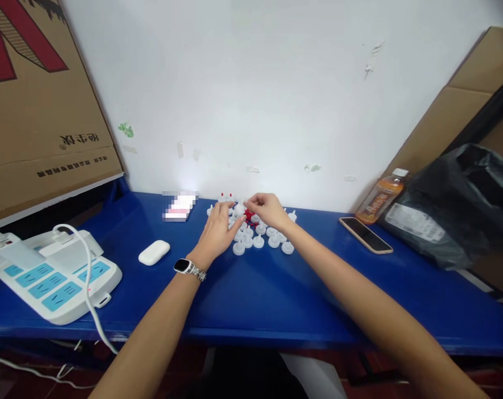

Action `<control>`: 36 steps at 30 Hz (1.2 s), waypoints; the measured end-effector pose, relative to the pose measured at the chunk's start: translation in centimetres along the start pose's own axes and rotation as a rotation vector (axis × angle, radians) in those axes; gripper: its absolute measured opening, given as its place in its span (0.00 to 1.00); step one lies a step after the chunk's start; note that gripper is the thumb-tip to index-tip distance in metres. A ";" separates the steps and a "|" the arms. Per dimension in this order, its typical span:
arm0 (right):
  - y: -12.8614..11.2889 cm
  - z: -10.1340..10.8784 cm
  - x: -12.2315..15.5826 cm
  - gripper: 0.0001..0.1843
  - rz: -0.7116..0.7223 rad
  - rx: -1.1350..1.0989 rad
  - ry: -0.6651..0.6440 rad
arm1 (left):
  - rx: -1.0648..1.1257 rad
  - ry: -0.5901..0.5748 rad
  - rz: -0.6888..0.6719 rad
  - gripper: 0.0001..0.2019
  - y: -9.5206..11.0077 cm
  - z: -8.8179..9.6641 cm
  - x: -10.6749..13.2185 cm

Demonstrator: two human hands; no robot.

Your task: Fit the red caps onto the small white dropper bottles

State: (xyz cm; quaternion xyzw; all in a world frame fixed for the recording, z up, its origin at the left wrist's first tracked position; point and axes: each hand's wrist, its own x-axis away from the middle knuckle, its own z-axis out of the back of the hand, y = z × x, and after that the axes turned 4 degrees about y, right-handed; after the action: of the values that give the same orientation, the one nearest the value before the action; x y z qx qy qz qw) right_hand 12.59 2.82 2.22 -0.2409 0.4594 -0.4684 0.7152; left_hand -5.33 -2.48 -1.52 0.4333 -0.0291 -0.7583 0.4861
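Note:
Translucent white nozzle caps [258, 241], round with a short spout, lie loose in a pile at the back of the blue table. Small red tips [250, 217] are heaped among them. My left hand [218, 231], a watch on its wrist, is closed around a white nozzle cap [239, 210] between thumb and fingers. Just right of that cap, my right hand [268, 209] is closed in a pinch; what sits between its fingertips is too small to make out. Behind my left fingers, two white caps stand with red tips [230, 195] on top.
A white power strip [60, 288] with a cable, a white earbud case [154, 252] and a blurred-out flat item [180, 206] are to the left. On the right lie a phone [365, 235], an orange drink bottle [380, 197] and a black plastic bag [455, 205]. A wall stands behind.

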 end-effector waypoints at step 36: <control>1.4 0.4 4.6 0.13 -0.087 -0.401 0.086 | 0.058 -0.218 -0.098 0.22 0.7 -1.1 0.2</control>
State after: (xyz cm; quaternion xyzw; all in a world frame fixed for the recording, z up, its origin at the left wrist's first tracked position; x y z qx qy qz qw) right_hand 14.23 -0.72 -0.68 -0.3778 0.5628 -0.4077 0.6118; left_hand -4.13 -2.55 -2.01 0.3632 -0.0825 -0.8226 0.4296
